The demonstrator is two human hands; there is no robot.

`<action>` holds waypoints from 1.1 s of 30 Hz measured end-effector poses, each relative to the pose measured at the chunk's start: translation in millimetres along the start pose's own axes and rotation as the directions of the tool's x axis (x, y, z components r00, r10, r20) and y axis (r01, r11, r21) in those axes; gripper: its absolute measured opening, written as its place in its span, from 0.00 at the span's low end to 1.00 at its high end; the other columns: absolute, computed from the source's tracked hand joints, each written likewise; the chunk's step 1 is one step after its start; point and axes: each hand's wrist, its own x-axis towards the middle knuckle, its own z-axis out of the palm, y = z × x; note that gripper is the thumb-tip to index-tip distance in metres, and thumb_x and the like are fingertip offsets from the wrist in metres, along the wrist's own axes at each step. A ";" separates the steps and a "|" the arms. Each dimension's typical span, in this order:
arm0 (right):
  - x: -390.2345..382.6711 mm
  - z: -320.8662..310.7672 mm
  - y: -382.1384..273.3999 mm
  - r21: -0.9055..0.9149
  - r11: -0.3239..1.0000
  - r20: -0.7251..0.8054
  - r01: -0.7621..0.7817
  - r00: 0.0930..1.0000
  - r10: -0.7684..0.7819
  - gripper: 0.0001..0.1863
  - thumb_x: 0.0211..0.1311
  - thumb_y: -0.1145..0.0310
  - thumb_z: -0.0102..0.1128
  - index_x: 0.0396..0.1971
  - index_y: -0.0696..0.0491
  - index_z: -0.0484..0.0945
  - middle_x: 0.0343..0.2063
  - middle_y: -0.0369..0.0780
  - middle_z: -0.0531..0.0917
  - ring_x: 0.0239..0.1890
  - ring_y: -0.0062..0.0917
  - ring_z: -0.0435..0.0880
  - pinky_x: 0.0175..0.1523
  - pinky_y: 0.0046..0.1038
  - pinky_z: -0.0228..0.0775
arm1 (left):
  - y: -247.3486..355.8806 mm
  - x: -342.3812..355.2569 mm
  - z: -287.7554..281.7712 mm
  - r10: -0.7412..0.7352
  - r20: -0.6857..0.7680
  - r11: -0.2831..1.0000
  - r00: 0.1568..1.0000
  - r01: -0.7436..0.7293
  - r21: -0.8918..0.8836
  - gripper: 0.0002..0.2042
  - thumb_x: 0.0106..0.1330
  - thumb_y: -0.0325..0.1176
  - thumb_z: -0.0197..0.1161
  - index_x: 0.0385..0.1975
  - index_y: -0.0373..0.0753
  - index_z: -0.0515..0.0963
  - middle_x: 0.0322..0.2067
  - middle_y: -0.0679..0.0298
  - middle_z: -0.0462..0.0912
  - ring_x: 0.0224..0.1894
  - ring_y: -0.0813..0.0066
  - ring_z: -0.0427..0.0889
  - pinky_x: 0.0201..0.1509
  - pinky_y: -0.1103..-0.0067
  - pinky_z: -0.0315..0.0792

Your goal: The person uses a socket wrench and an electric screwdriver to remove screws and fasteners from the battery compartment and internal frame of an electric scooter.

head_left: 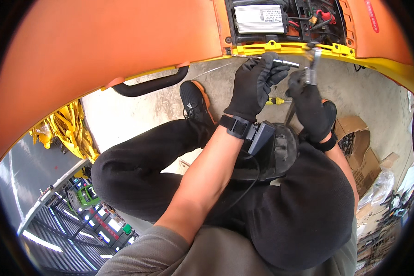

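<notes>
My left hand, in a black glove, grips a thin silver rod held nearly level, its left end at the yellow edge strip of an orange body panel. My right hand, also gloved, is closed on a silver metal tool held upright just right of the rod; motion blurs it, and it looks like a hammer. Above both hands is an open bay holding a silver box with cables and red connectors.
A black handle is on the panel. Yellow parts lie at left. A yellow-handled tool is on the floor behind my hands, with cardboard boxes and plastic at right. My legs and a black padded seat are below.
</notes>
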 end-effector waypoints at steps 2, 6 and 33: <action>-2.2 2.1 -2.7 -0.061 0.998 0.068 -0.009 0.998 0.013 0.10 0.66 0.68 0.51 0.43 0.57 0.69 0.28 0.36 0.74 0.29 0.18 0.72 0.36 0.24 0.68 | 0.3 -1.8 -1.2 -0.007 -0.023 1.000 1.000 0.007 0.028 0.13 0.70 0.35 0.54 0.44 0.31 0.74 0.38 0.56 0.81 0.41 0.68 0.82 0.48 0.77 0.78; -2.3 -6.4 2.7 -0.110 0.990 -0.057 -0.088 0.995 0.082 0.09 0.67 0.68 0.49 0.41 0.57 0.68 0.26 0.38 0.74 0.28 0.21 0.73 0.34 0.26 0.67 | 1.1 -2.5 3.9 -0.031 -0.015 0.999 0.999 0.031 -0.025 0.13 0.70 0.35 0.54 0.44 0.30 0.74 0.38 0.56 0.81 0.42 0.68 0.82 0.48 0.78 0.79; -0.5 -7.5 2.6 0.004 0.995 -0.081 -0.102 0.991 0.102 0.10 0.64 0.71 0.52 0.43 0.57 0.68 0.27 0.39 0.75 0.29 0.24 0.73 0.37 0.28 0.67 | 1.2 -1.3 5.8 -0.033 -0.005 0.999 0.999 0.033 -0.025 0.12 0.70 0.34 0.54 0.44 0.30 0.74 0.38 0.55 0.81 0.42 0.67 0.82 0.48 0.78 0.79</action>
